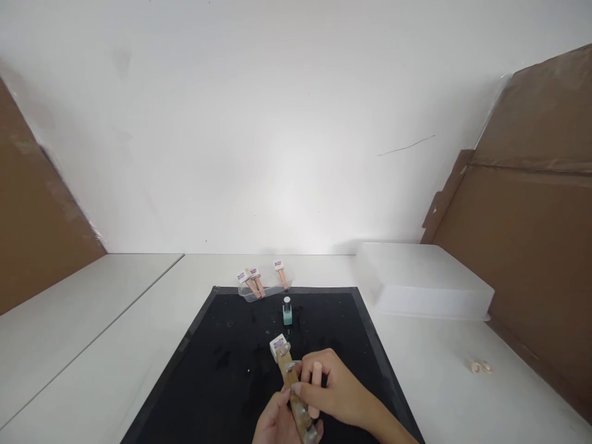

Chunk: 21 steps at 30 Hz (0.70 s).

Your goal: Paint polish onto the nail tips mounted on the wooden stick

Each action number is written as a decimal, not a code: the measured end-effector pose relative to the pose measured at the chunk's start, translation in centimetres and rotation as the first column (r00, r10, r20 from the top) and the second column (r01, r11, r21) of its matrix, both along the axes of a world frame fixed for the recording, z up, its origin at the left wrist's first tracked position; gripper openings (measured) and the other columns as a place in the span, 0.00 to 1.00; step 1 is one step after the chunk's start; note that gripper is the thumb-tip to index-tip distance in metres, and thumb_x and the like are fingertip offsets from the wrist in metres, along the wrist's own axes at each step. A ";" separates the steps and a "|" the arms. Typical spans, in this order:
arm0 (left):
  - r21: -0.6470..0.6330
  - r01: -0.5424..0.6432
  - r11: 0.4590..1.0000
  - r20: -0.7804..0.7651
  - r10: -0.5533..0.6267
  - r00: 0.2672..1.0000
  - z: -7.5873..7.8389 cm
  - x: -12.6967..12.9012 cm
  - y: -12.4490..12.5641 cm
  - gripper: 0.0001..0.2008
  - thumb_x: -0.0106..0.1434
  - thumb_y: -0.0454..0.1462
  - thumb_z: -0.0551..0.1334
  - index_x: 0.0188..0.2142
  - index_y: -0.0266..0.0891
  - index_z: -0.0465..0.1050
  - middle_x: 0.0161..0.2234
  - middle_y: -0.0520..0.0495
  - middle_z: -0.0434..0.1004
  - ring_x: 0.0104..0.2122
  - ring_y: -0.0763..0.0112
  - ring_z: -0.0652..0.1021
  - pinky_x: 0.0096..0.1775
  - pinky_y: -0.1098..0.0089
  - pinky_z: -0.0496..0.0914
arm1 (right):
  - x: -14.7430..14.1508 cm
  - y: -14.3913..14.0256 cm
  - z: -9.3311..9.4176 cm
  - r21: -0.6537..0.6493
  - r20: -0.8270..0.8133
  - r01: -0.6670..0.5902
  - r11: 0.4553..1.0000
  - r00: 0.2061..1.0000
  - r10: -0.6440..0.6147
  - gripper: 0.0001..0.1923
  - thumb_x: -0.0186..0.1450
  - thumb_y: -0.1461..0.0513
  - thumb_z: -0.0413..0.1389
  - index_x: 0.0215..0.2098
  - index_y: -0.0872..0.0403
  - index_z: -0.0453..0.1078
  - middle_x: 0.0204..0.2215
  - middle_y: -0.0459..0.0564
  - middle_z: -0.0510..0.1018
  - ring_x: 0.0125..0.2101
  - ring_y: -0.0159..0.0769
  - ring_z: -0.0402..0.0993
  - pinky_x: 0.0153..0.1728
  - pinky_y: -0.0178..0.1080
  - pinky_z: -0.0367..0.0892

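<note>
My left hand [276, 422] is closed around a long tan strip [285, 369] with several clear, shiny lumps along it. At the strip's far end is a small white block [278, 345] with a purple printed label. My right hand [335, 385] is curled shut around a short peach-coloured stick [316, 375]. Its thumb and fingertips rest on or just over the strip's middle; what they pinch there is too small to make out. Beyond the block stands an upright nail polish bottle [287, 313], turquoise with a pale cap.
A clear shallow tray [274, 290] at the back of the black mat [222, 364] holds several peach sticks with white labelled tops [254, 280]. On the right sit a white box [425, 283] and some small beige rings [478, 366]. Cardboard panels [522, 234] flank the table.
</note>
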<state>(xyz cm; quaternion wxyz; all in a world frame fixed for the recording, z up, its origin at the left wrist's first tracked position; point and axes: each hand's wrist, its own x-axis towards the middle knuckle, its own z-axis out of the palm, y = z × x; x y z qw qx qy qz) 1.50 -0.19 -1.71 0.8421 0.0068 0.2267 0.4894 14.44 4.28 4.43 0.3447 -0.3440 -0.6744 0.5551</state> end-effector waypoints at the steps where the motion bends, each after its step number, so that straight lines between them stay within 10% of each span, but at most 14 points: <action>1: 0.005 0.004 1.000 0.001 -0.004 1.000 0.0 0.0 0.0 0.04 0.55 0.36 0.64 0.31 0.40 0.77 0.30 0.48 0.81 0.29 0.68 0.77 0.38 0.66 0.66 | 0.0 0.0 0.0 -0.006 0.003 -0.001 1.000 1.000 0.001 0.11 0.53 0.71 0.53 0.15 0.56 0.61 0.16 0.41 0.67 0.19 0.27 0.64 0.20 0.29 0.56; 21: -0.033 0.002 0.999 0.045 0.000 0.999 0.0 -0.2 0.0 0.03 0.54 0.33 0.64 0.31 0.40 0.75 0.28 0.51 0.81 0.29 0.68 0.78 0.37 0.67 0.66 | 0.1 0.1 0.2 -0.086 -0.025 0.033 0.996 0.999 -0.035 0.11 0.54 0.67 0.53 0.15 0.56 0.59 0.12 0.39 0.65 0.13 0.24 0.63 0.15 0.27 0.55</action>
